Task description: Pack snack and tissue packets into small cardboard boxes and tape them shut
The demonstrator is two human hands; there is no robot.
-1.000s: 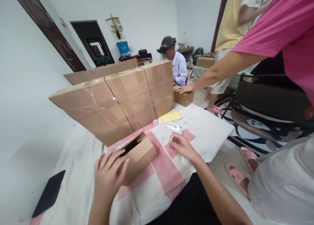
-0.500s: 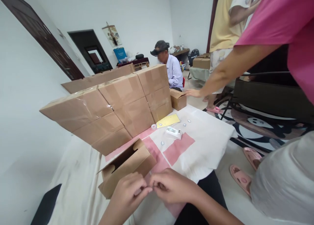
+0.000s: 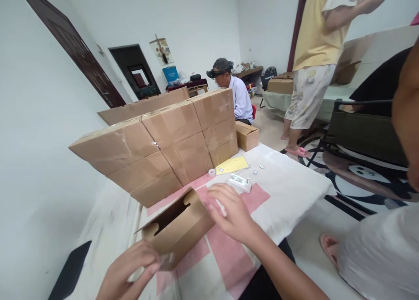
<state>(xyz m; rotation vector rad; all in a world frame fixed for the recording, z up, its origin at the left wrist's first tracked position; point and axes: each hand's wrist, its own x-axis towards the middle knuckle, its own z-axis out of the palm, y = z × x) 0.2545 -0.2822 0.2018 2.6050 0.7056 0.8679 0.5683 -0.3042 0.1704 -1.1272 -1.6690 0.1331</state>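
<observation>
at the near left, a small translucent scrap [image 3: 166, 261] is pinched between the thumb and fingers of the left hand [image 3: 132, 265]. the right hand [image 3: 234, 210] is held with bent fingers by the right end of an open cardboard box [image 3: 185, 236]; whether anything is gripped there cannot be told. the box is set on the near left of a cloth-covered table [image 3: 291, 182]. farther back, a white device [image 3: 240, 183], then a yellow sheet [image 3: 233, 164], are seen beside stacked, taped cartons [image 3: 173, 145].
</observation>
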